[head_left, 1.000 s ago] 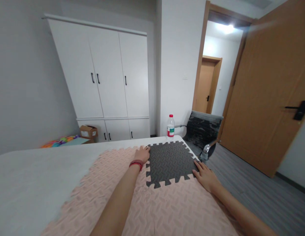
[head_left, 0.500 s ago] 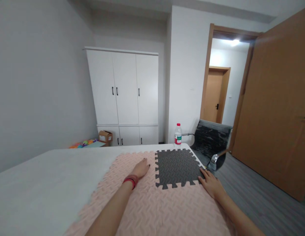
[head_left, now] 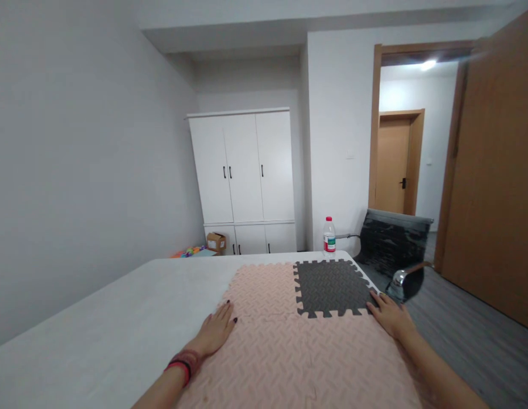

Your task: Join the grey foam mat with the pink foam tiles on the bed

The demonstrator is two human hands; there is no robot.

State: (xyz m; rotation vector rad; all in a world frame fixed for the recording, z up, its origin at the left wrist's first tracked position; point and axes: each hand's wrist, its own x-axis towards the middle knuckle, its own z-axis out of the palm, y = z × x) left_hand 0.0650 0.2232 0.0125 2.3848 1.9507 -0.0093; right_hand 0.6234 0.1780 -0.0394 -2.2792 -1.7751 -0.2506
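Both hands lie open and flat, the left hand (head_left: 215, 332) on the pink interlocking foam mat (head_left: 289, 352), the right hand (head_left: 389, 314) by the dark grey foam tile (head_left: 332, 287), so even downward pressure along the seams should seat them flush.

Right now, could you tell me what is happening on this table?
A person is pressing both hands flat on foam puzzle mats laid over a white table. The left hand rests on the pink mats near their left edge. The right hand lies at the right corner of the dark grey mat, which is locked into the pink ones. A water bottle stands at the far edge, and an office chair sits beside the table.
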